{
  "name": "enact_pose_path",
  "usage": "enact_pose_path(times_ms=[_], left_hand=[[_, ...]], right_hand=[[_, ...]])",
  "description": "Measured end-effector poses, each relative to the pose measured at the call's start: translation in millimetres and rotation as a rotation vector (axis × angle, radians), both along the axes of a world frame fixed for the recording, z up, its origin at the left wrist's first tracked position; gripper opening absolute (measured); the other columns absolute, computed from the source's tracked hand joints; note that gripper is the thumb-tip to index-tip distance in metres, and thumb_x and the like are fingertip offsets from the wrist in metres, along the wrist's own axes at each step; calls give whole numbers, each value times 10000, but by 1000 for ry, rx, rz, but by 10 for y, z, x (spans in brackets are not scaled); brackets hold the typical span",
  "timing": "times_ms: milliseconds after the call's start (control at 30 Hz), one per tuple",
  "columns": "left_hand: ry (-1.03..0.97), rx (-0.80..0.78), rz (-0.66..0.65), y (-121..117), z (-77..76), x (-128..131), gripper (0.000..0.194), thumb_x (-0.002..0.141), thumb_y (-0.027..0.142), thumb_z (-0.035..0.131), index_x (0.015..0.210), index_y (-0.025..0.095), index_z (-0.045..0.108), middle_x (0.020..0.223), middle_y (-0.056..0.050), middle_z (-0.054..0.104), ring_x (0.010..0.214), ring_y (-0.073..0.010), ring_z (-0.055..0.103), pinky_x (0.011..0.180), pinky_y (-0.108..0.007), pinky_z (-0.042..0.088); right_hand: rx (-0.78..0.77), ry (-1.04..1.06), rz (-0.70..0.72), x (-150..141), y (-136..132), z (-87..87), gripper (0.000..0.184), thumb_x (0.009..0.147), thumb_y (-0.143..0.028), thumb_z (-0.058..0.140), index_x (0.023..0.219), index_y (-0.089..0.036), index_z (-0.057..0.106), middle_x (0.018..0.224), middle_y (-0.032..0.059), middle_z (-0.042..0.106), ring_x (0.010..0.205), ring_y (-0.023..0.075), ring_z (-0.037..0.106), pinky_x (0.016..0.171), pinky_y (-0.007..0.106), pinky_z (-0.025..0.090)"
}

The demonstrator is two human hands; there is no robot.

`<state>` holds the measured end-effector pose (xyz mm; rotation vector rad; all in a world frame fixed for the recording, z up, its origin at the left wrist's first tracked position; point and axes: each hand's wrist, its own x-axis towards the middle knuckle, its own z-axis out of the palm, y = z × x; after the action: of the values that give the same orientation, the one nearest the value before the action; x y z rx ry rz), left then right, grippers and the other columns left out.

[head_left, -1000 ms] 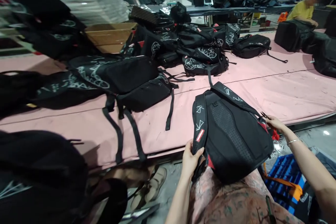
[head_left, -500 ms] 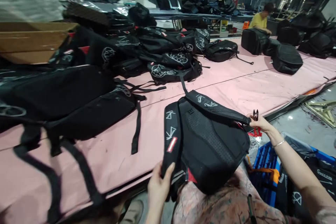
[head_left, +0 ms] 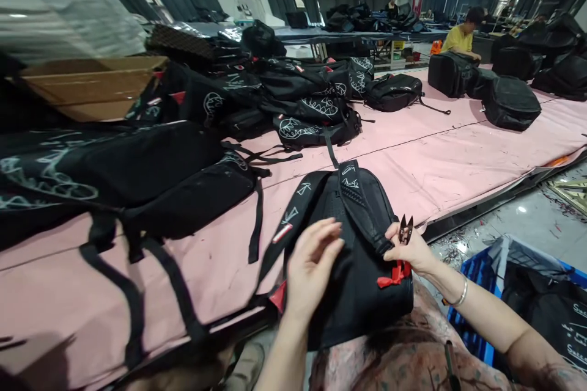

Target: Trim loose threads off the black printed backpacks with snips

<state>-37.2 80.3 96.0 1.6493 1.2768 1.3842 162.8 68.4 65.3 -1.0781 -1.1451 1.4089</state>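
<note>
A black backpack (head_left: 362, 281) with white scribbles lies back-side up on my lap, its top against the edge of the pink table (head_left: 458, 159). My left hand (head_left: 312, 266) rests on its back panel, fingers apart and holding nothing. My right hand (head_left: 410, 247) pinches the lower end of a shoulder strap (head_left: 362, 208) and also grips small black thread snips (head_left: 405, 229), blades pointing up. A red ribbon tag (head_left: 392, 275) sits just under that hand.
Several black backpacks (head_left: 316, 101) are piled across the pink table, with loose straps hanging over the near edge (head_left: 178, 293). A cardboard box (head_left: 92, 85) stands at left. A blue crate (head_left: 477, 317) is on the floor at right. A person in yellow (head_left: 461, 36) sits far back.
The backpack has turned flatter on my lap. My left hand left the shoulder strap's edge and now lies open on the back panel. My right hand moved inward to the other strap's end.
</note>
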Motion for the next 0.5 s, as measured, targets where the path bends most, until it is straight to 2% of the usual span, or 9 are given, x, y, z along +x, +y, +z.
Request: enact_pose_path(times_ms=[67,133,200,333,400,500], left_hand=[[-202,-134,-77,-165,-57,164,276,727,289,628,998,240,651,1208,-68,509,965,-217,571,845,-330,481],[-296,-196,-67,-258,-93,258,273,691,261,668,963,239,675,1249,-65,484,1036,-239,533,843,-311,477],[-315,-223,-60,-294,-100,289,225,663,241,691,888,228,704,1230,-70,503,1079,-264,501,839,-311,471],[-324,-222,8,-318,-86,278,51,654,221,694,697,203,715,1073,-80,574,977,-258,543,835,-337,457],[-344,-210,67,-338,-89,279,31,668,221,679,649,204,698,988,-74,598,938,-250,548,837,-343,449],[-379,-212,114,-366,-108,289,54,695,225,652,649,205,672,959,-71,616,925,-247,551,816,-342,449]], right_hand=[[0,-24,18,-104,-49,-22,415,456,-403,807,691,-191,538,461,-115,313,425,50,262,425,200,213],[4,-56,39,-199,-84,-33,405,457,-397,809,673,-189,536,460,-113,316,429,50,247,425,203,192],[7,-88,51,-280,-107,-43,402,462,-400,808,668,-188,535,464,-111,316,430,51,239,424,204,181],[39,-150,60,-366,-141,-51,388,511,-415,789,692,-195,526,500,-98,335,448,60,264,430,202,211],[71,-172,93,-349,-159,-27,368,566,-419,763,734,-199,521,556,-81,381,476,68,303,449,203,252],[166,-233,181,-231,-173,72,286,763,-429,601,926,-214,507,672,-41,467,561,99,421,514,219,342]])
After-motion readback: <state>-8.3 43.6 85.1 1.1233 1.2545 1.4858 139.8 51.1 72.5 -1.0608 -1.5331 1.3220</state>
